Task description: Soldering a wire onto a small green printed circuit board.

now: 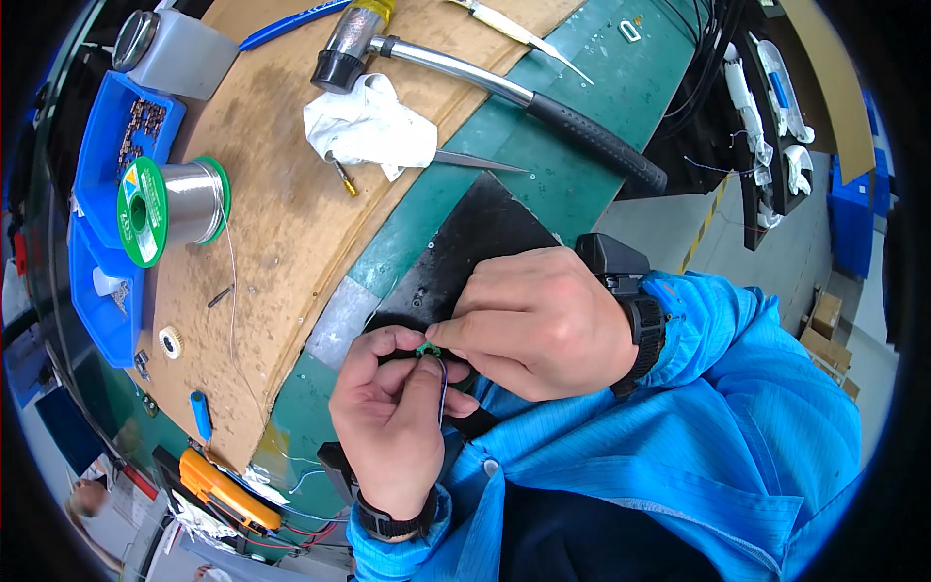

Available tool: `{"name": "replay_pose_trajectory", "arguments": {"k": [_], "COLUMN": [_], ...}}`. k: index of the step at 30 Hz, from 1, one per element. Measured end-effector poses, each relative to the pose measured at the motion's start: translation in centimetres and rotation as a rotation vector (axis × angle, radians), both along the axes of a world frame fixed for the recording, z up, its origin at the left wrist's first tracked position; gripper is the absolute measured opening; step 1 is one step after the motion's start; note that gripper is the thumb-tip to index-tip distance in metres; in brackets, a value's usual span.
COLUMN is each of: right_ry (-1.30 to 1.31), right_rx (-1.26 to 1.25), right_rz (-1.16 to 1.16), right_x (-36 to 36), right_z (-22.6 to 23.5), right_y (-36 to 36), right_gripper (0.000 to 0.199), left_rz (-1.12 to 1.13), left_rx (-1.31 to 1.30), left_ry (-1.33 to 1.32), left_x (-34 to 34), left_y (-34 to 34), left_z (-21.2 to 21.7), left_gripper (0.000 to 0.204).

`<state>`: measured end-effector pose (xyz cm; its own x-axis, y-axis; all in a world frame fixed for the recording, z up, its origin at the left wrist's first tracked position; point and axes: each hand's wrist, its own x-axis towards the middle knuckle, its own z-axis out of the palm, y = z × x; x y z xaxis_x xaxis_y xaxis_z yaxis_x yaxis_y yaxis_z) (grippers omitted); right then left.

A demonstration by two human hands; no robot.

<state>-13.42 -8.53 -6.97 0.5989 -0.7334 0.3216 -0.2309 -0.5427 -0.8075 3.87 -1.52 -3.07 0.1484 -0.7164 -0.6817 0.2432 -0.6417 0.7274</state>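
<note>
Close to the body, above our blue sleeves (698, 456), our left hand (393, 427) and right hand (538, 320) meet fingertip to fingertip over a small green part (428, 350). Both hands are closed in a pinch on it, and a thin dark wire (443, 388) loops down from it across the left palm. The part sits between the two thumbs, just above the near edge of a black mat (475, 238) on the green bench top (601, 107). Each wrist carries a dark strap, the right one with a black box-shaped unit (611, 260).

To our left lies a sheet of brown cardboard (281, 223). On it, near us, are a short blue tube (201, 415) and a small white gear (172, 341), with an orange-handled tool (228, 495) just off its lower corner.

Farther along the cardboard stands a spool of solder wire (175, 206) with a green flange, beside blue parts bins (107, 223).

At the far end, a crumpled white cloth (373, 126) lies over tweezers (480, 163), and a steel hammer (485, 82) with a black grip rests across cardboard and bench. A blue pen (291, 24) lies beyond it.
</note>
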Motion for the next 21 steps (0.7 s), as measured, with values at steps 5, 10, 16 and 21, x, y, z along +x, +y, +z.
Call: {"name": "replay_pose_trajectory", "arguments": {"k": [5, 10, 16, 21], "right_ry": [-0.016, -0.011, 0.003, -0.002], "right_rx": [-0.006, -0.013, -0.009, -0.008], "right_rz": [0.006, 0.003, 0.002, 0.000], "right_x": [0.08, 0.12, 0.11, 0.13], "right_z": [-0.12, -0.01, 0.13, 0.12], "right_y": [0.03, 0.00, -0.05, -0.08], "right_gripper": [0.026, 0.025, 0.025, 0.024], "left_rz": [-0.012, -0.002, 0.003, 0.005], "left_rx": [0.002, 0.008, 0.020, 0.014], "left_ry": [0.024, 0.020, 0.017, 0.021], "left_x": [0.20, 0.06, 0.00, -0.03], "left_y": [0.11, 0.01, -0.07, -0.09], "left_z": [-0.08, -0.02, 0.10, 0.05], "left_gripper": [0.020, 0.020, 0.020, 0.020]}}
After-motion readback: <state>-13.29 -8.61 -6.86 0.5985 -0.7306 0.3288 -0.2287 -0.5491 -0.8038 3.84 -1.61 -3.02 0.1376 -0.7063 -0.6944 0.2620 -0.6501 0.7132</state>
